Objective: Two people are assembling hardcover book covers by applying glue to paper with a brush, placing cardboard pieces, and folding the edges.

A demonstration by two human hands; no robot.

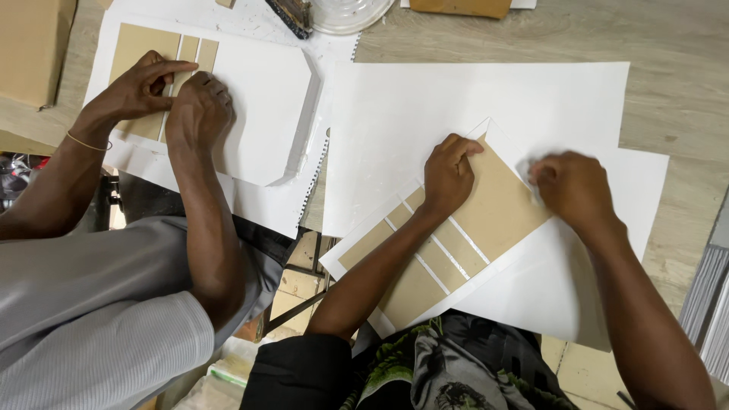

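Head view, looking straight down at a pale wood-grain worktop (683,83) covered with white sheets.

Centre of the frame: brown card panels (456,235), one wide piece and several narrow strips with thin gaps between, lie on a white paper sheet (395,121). The person's left hand (448,173) presses flat on the wide panel near its upper corner, fingers spread and curled slightly, grip not closed on anything; it appears to pin the card so it cannot slide. The right hand (573,188), at centre right, is bunched at the panel's right edge, where a white paper flap (505,144) folds over; whether its fingers pinch the flap cannot be told. Both forearms reach up from the lower edge.

Upper left: a co-worker's hands (178,99), arms in grey sleeves, press a similar card-and-paper piece (258,114).

Top centre: a clear plastic lid (349,14). Top left corner: a cardboard box (34,45).
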